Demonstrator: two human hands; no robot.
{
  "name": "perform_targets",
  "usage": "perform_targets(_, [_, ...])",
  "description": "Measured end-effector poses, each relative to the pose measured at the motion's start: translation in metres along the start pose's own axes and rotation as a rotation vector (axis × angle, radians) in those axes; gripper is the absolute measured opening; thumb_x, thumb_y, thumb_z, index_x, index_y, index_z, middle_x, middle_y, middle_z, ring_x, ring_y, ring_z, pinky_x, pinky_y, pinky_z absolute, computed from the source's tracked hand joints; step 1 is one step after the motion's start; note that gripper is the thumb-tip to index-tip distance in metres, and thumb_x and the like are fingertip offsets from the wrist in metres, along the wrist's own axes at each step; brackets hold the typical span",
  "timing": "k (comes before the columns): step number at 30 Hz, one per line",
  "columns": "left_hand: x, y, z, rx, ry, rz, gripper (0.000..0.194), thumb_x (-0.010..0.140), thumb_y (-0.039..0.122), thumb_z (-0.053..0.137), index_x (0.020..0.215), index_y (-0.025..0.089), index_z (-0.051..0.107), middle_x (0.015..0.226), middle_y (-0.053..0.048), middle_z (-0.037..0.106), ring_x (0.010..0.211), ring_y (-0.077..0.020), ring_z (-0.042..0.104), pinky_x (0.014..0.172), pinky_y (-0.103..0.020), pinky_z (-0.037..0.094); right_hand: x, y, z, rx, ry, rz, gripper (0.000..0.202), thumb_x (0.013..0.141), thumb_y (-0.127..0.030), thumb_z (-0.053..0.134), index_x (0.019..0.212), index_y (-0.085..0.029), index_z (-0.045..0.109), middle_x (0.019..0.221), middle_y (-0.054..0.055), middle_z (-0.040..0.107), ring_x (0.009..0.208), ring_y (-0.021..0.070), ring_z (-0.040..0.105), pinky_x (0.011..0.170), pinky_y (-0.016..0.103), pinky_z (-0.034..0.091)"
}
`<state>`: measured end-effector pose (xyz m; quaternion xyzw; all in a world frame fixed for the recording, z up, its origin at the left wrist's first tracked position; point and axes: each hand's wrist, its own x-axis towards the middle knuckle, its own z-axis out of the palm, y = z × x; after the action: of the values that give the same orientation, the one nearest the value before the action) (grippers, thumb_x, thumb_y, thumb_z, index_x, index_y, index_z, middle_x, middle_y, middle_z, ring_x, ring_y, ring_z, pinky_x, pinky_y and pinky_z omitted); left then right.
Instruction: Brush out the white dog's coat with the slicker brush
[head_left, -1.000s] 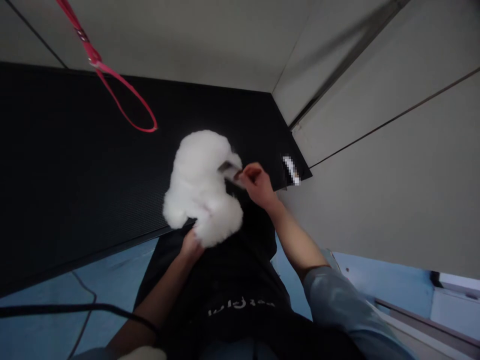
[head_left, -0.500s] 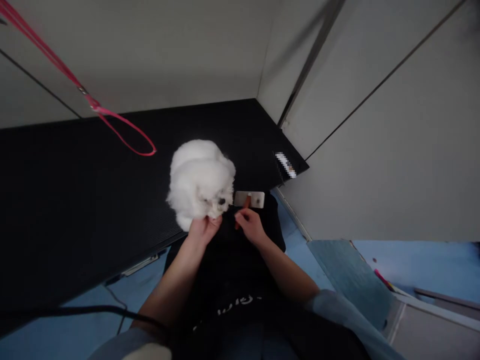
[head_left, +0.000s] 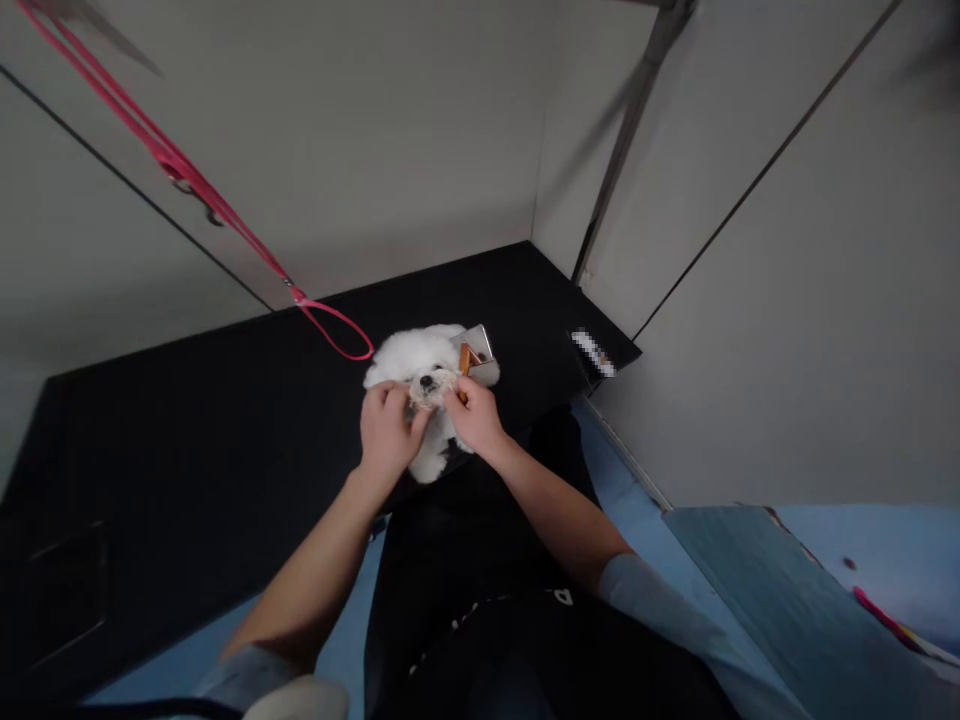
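A fluffy white dog (head_left: pixel 415 346) faces me at the table's near edge, its dark nose pointing my way. My left hand (head_left: pixel 388 428) is closed on the fur at the left side of its muzzle, thumb under the chin. On the other side of the muzzle, my right hand (head_left: pixel 475 415) grips the orange-brown handle of a slicker brush (head_left: pixel 477 347). Its fingertips are against the dog's cheek. The brush's flat metallic head points up and away from me, beside the dog's head. The bristles cannot be made out.
The dog is on a black table (head_left: pixel 225 440). A pink leash loop (head_left: pixel 337 330) hangs left of the dog. A pixelated white object (head_left: pixel 593 352) lies at the table's right end. Grey walls stand behind and to the right. A dark cable (head_left: pixel 150 708) crosses the lower left.
The dog's head has turned from facing right to facing me. My left hand has moved from under the chin to the muzzle's side. My right hand has brought the brush up against the head.
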<state>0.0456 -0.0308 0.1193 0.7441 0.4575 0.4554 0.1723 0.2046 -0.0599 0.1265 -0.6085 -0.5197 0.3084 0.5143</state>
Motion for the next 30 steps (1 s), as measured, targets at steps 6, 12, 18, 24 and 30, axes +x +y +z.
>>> perform_targets(6, [0.059, -0.005, -0.015, -0.142, -0.204, 0.094, 0.035, 0.08, 0.044, 0.065, 0.054, 0.021, 0.058, 0.106, -0.012, 0.069, 0.099, -0.0272, 0.058, 0.099, -0.042, 0.041, -0.061, 0.018, -0.001, 0.194, -0.09, 0.328, 0.019, 0.092, -0.021, 0.046, 0.106, -0.021, 0.058, 0.086, 0.001, 0.066, 0.06, 0.0108, 0.055, 0.063, 0.025, 0.048])
perform_targets(12, [0.088, -0.014, -0.004, -0.657, -0.412, -0.308, 0.033, 0.062, 0.049, 0.079, 0.056, 0.019, 0.069, 0.08, -0.01, 0.073, 0.08, -0.0255, 0.066, 0.076, -0.034, 0.052, -0.065, 0.012, 0.02, 0.421, -0.263, 0.36, 0.031, 0.085, -0.017, 0.057, 0.114, -0.022, 0.047, 0.086, -0.002, 0.069, 0.053, 0.0075, 0.049, 0.055, 0.021, 0.042])
perform_targets(18, [0.093, -0.01, -0.002, -0.84, -0.372, -0.572, 0.028, 0.049, 0.04, 0.081, 0.059, 0.016, 0.071, 0.067, -0.009, 0.071, 0.059, -0.0214, 0.063, 0.057, -0.03, 0.05, -0.064, 0.033, 0.03, 0.342, -0.309, 0.597, 0.007, 0.086, -0.015, 0.052, 0.082, -0.018, 0.057, 0.058, -0.005, 0.053, 0.044, 0.0069, 0.038, 0.044, 0.019, 0.03])
perform_targets(24, [0.098, -0.015, -0.006, -0.849, -0.402, -0.565, 0.024, 0.052, 0.036, 0.079, 0.059, 0.014, 0.071, 0.066, -0.01, 0.07, 0.059, -0.0205, 0.063, 0.056, -0.028, 0.049, -0.055, 0.01, 0.025, 0.389, -0.21, 0.399, 0.012, 0.09, -0.023, 0.055, 0.088, -0.017, 0.064, 0.072, -0.001, 0.065, 0.052, 0.0067, 0.05, 0.049, 0.019, 0.039])
perform_targets(30, [0.1, -0.02, -0.008, -0.882, -0.447, -0.582, 0.026, 0.054, 0.037, 0.081, 0.065, 0.014, 0.074, 0.064, -0.01, 0.069, 0.057, -0.0207, 0.064, 0.057, -0.03, 0.05, -0.057, 0.018, 0.028, 0.473, -0.394, 0.787, 0.019, 0.086, -0.029, 0.066, 0.075, -0.016, 0.057, 0.063, -0.001, 0.065, 0.046, 0.0079, 0.055, 0.041, 0.018, 0.036])
